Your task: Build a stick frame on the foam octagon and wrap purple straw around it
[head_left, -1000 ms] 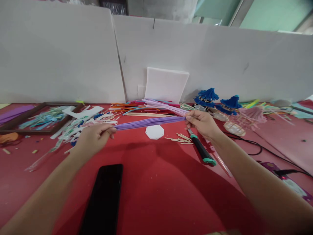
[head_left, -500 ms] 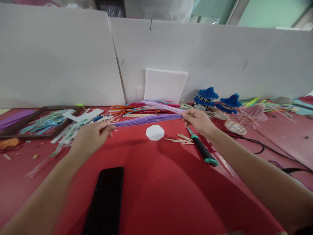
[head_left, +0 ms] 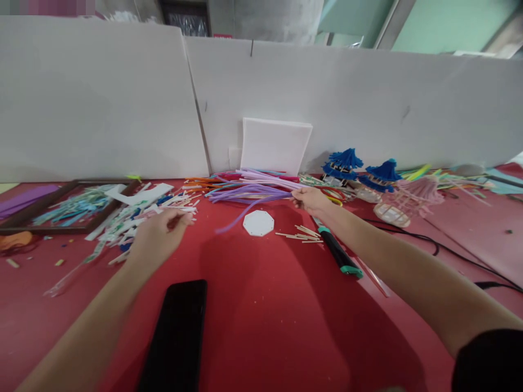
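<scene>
My right hand (head_left: 309, 199) pinches one end of a bundle of purple pipe cleaners (head_left: 255, 191) at the back of the table. The strands fan out leftward, and one of them curves down toward me with a blurred tip. My left hand (head_left: 161, 231) is held apart from the bundle at left, fingers curled, thumb and forefinger slightly apart, with nothing visible in them. Below the bundle lies a white octagonal plate (head_left: 259, 223) with small holes along its edge. Short wooden sticks (head_left: 302, 235) and a black and green utility knife (head_left: 339, 250) lie to its right.
A black phone (head_left: 175, 332) lies in front. Coloured pipe cleaners and paper scraps line the back, near a brown frame (head_left: 77, 226). Blue-roofed models (head_left: 343, 163) and a pink one (head_left: 417, 193) stand at right, beside a black cable (head_left: 408, 231). A white board (head_left: 347, 92) stands behind.
My left hand has let go of the purple bundle's left end, and the strands have spread, one dropping forward. My right hand has shifted slightly left, still gripping the other end.
</scene>
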Tool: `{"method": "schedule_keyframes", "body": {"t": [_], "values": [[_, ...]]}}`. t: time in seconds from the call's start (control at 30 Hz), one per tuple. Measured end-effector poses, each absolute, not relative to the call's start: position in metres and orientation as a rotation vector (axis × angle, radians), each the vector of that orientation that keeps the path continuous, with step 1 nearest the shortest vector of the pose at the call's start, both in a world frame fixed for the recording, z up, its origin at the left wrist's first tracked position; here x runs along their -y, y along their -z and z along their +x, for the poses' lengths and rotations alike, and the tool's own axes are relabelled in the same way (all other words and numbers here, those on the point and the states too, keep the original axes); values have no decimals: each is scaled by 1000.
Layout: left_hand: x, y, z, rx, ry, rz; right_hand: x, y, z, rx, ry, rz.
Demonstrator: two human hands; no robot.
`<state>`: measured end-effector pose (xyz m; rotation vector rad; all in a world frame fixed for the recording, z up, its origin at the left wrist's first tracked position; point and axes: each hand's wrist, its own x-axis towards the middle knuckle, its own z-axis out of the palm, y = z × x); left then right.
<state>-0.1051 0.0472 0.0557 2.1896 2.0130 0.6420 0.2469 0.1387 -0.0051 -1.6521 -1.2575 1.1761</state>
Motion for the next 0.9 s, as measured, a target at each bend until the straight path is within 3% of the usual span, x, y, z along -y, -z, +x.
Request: {"method": "schedule_keyframes", "body": {"t": [0.33,0.63,0.9], "values": [[-32,-31,-26,-1384,-352,2546,-136,8,245,1561,-905,-1886],[-69,-8,23,-1551,-332,2494,-113,-27,253,1995,-247,-1914],[-75,-1,21,-1562,-410,2419,-41,-68,333,2059,220,-2168]]}}
